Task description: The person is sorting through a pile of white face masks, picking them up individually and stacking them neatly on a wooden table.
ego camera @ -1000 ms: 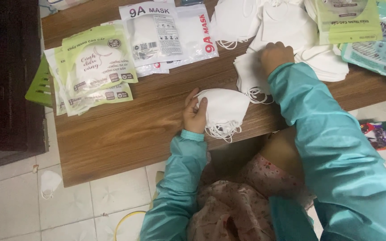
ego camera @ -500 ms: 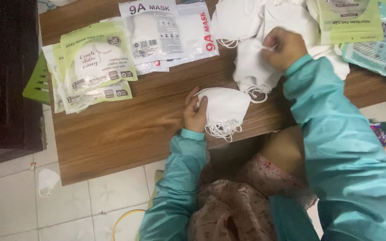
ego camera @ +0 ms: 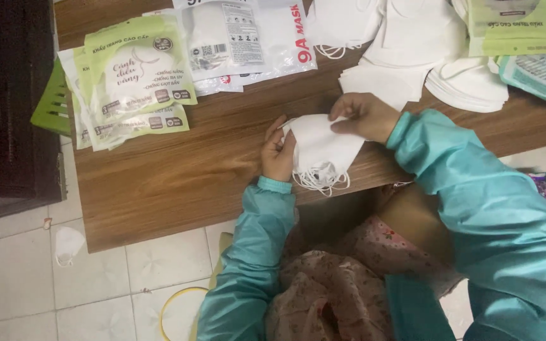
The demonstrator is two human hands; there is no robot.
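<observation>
A small stack of white face masks rests at the front edge of the wooden table, ear loops hanging over the edge. My left hand grips the stack's left side. My right hand lies on top of the stack, fingers pinching a mask laid onto it. Both arms are in teal sleeves. More loose white masks are piled at the back of the table, just beyond my right hand.
Green mask packets lie stacked at the table's left, clear-and-white packets behind them, green and teal packets at the far right. A dark cabinet stands left. One mask lies on the tiled floor.
My right hand lifted a mask from the far pile and brought it down onto the stack held by my left hand. The left hand stayed put.
</observation>
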